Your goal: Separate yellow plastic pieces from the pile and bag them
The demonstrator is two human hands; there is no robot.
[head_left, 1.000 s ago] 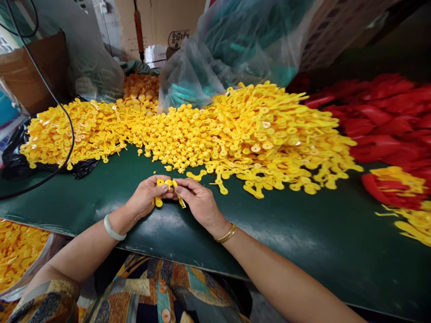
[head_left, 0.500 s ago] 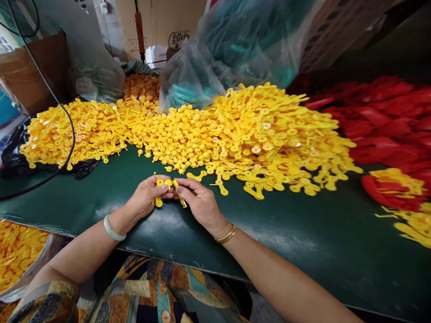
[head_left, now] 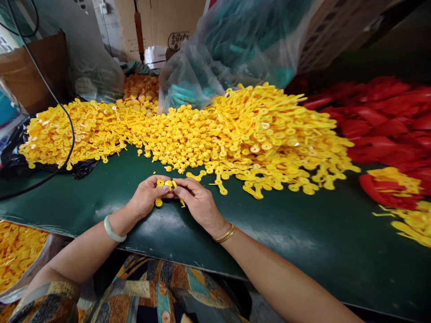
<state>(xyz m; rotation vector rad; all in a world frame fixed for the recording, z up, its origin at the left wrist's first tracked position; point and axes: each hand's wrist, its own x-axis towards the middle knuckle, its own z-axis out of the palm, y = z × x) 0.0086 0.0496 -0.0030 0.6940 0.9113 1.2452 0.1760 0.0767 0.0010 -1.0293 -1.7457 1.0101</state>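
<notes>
My left hand is closed around a yellow plastic piece with round, holed ends, which pokes out between thumb and fingers. Against it, my right hand pinches another thin yellow plastic piece. A small rounded yellow part sits between the fingertips of both hands, where the pieces meet. How they join is too small to make out. Both hands are just above the dark green tabletop. Beyond them lies a heap of small rounded yellow parts.
Flat yellow pieces with round ends pile up at the right and left. Red plastic parts lie far right, near a red bowl-shaped piece. A clear bag stands behind. A black cable crosses the left side.
The hands stay together in nearly the same place. My right fingers have shifted slightly, and the yellow piece in them has turned a little. The view has moved very slightly.
</notes>
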